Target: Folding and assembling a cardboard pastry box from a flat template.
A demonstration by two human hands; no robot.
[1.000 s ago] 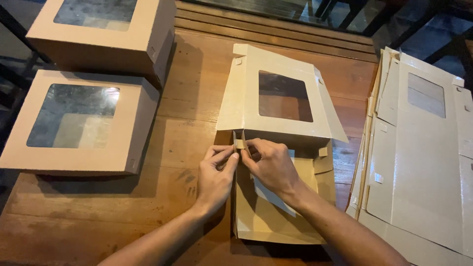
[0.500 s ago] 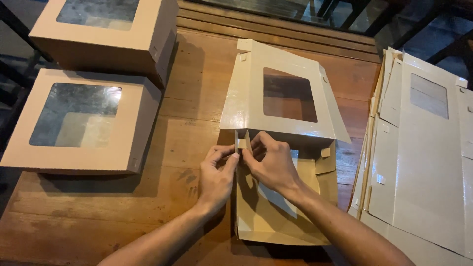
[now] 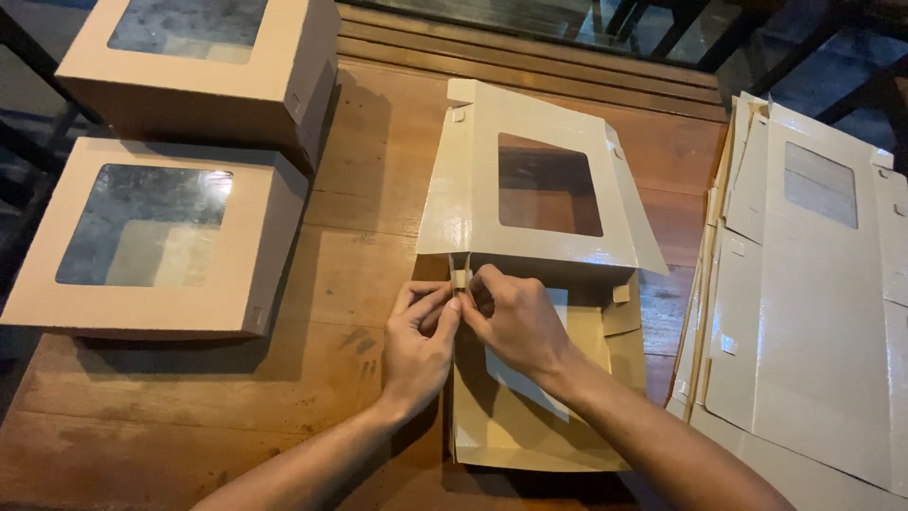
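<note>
Your left hand and right hand, fingers closed, together pinch the small tab of the half-folded tan cardboard windowed box lying mid-way across the brown wooden table.

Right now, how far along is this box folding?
Two finished window boxes sit at the table's left side. One box is half built: its window lid stands up, and the left hand and right hand pinch a small corner tab. The other corner tab looks loose. A stack of flat blanks waits unfolded on the right.
</note>
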